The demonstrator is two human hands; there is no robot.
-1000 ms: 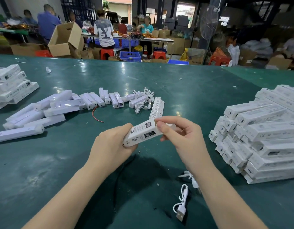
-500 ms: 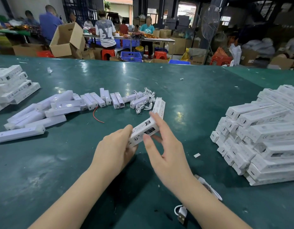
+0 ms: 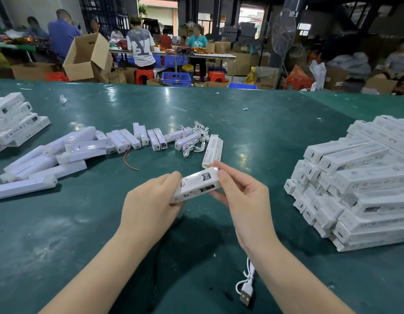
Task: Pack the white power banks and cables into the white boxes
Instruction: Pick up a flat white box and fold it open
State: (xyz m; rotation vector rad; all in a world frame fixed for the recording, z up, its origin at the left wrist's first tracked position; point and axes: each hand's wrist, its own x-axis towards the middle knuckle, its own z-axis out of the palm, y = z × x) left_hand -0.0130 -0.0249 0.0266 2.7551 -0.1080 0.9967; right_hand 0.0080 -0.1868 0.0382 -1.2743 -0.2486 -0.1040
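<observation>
Both hands gripped one white box above the green worktop: the left hand curled round its near end, the right hand pinching its far end.

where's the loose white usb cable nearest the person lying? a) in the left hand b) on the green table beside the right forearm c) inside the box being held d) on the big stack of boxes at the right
b: the white usb cable lies on the green table beside the right forearm, apart from the box both hands hold.
</observation>
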